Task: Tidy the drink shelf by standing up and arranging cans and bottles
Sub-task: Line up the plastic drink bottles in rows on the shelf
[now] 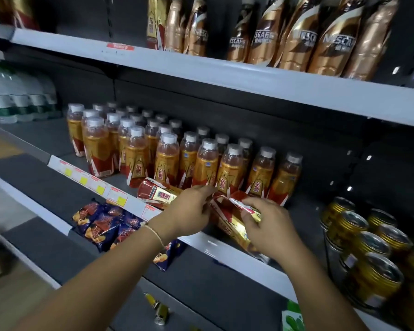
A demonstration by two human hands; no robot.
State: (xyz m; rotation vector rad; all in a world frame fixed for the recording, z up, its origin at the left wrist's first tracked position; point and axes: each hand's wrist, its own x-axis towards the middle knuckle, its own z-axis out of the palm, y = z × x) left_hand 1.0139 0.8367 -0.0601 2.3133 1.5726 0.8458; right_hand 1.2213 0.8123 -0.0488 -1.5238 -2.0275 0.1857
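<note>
With a fallen bottle [234, 223] at the shelf's front edge [225, 247] gripped by the right hand [268, 225] and pinched by the left hand [191, 211], the standing bottles [201, 161] behind could be toppled.

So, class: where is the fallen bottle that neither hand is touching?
In the head view, the fallen bottle lies on its side at the middle shelf's front edge, before the standing bottles, just left of the left hand.

I see orange energy-drink bottles [167, 161] with white caps standing upright in rows toward the back of the middle shelf [225, 244]. Two fallen bottles lie on their sides at its front edge: one [153, 192] left of centre, another [232, 223] beside it. Gold cans [359, 249] stand upright at the shelf's right end.
</note>
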